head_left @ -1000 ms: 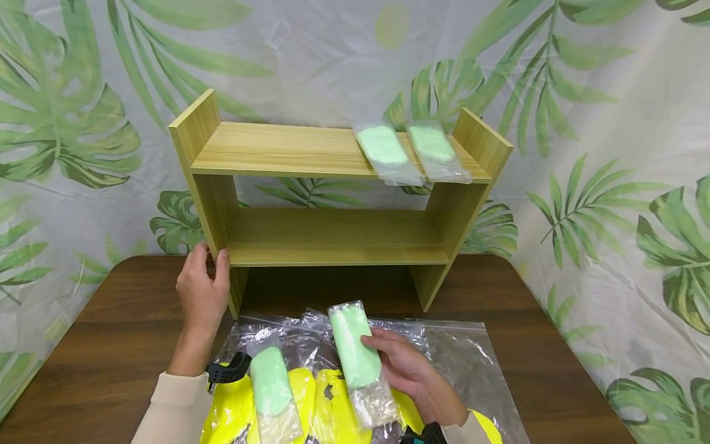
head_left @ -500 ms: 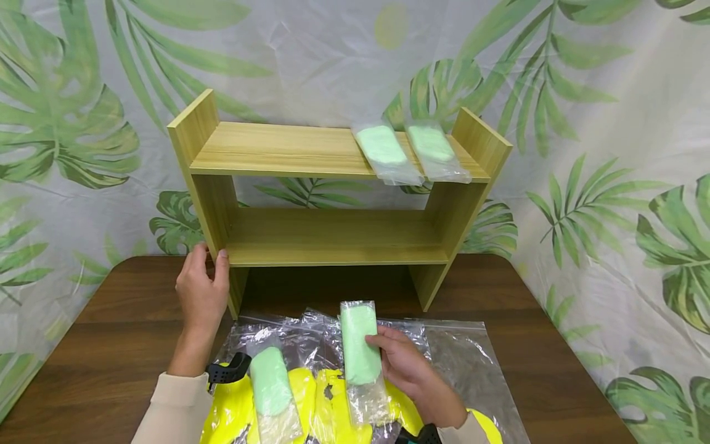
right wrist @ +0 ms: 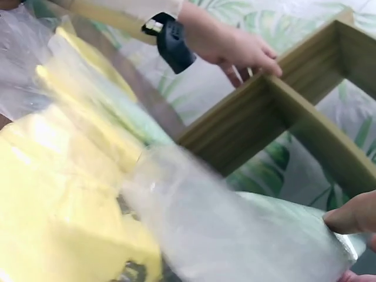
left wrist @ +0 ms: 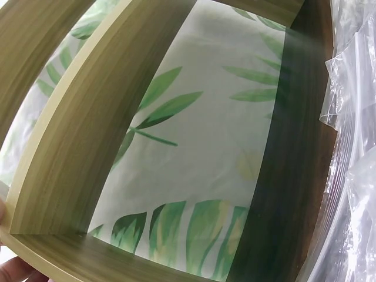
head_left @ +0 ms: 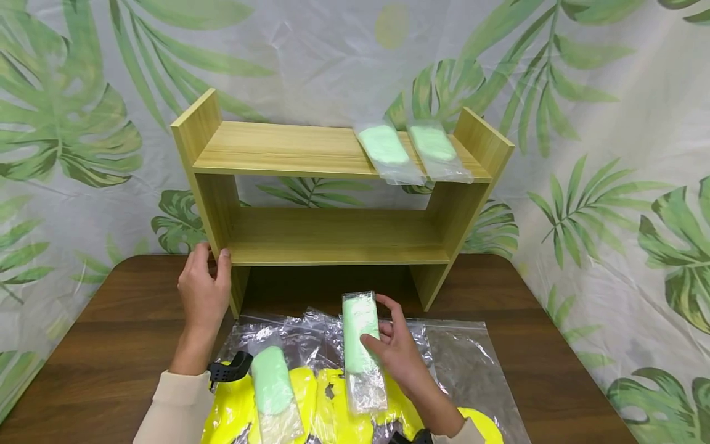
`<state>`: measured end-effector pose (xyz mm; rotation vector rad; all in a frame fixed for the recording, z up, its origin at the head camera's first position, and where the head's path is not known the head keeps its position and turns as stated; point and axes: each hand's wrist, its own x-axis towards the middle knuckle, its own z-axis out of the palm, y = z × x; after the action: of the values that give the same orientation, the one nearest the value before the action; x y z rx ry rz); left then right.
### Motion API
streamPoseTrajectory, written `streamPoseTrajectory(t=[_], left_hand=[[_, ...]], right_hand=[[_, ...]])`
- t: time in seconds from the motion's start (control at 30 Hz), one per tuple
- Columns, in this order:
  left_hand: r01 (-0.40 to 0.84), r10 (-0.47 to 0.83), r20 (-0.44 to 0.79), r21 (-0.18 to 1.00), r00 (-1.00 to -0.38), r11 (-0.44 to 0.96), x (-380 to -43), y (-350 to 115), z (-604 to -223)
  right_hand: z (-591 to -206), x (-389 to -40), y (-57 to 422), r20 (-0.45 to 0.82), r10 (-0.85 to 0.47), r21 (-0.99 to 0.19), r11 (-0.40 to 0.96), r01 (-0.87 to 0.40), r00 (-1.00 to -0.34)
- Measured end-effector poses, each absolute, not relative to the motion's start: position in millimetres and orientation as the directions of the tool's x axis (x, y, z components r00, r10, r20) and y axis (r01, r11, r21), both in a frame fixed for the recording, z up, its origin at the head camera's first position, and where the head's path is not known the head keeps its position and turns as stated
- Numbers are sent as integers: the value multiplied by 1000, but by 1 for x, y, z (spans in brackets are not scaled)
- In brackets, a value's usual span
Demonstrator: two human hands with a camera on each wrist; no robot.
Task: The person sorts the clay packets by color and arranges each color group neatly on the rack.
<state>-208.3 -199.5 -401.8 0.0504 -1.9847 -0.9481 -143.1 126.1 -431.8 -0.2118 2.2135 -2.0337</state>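
In the head view my left hand (head_left: 204, 293) grips the front edge of the left side panel of a wooden shelf unit (head_left: 327, 254), level with its middle board. My right hand (head_left: 403, 357) holds a folded pale green cloth-like item in a clear plastic sleeve (head_left: 357, 330), thumb on its face and fingers at its right edge. The sleeve's loose end hangs toward me and looks blurred in the right wrist view. Below it, a similar green packet (head_left: 272, 382) lies on clear zip bags holding something bright yellow (head_left: 344, 410).
Two more green packets, one left (head_left: 383, 145) and one right (head_left: 432, 143), lie on the right of the top board, overhanging its front edge. The dark wooden table (head_left: 100, 357) shows at both sides. Behind stands a leaf-printed cloth (head_left: 322, 61).
The packet in my right hand has swung from tilted to nearly upright and risen slightly. My right fingers have shifted up along its edge. My left hand stays on the side panel.
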Motion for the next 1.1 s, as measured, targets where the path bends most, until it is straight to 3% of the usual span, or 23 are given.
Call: streamPoseTrajectory(t=[0.37,0.6,0.87,1.1], left_hand=[[322,-382,710,642,-591,696,-210,-198,-402],[326,-388,708,649,-590,688,-208,-199,-401],[326,-372,689,659,-622,678,-207,-199,-401],[328,-384,694,662,-609,674,-208,-200,-402]], right_hand=[[-395,-138,135,155,-169,-986,36,-163,-973],[-348,-135,150,163,-334,-981,45,-189,-928],[-293,-126,169,190,-519,-973,11,-229,-833],[-244,-120,174,182,-591,-959,70,-274,-786]])
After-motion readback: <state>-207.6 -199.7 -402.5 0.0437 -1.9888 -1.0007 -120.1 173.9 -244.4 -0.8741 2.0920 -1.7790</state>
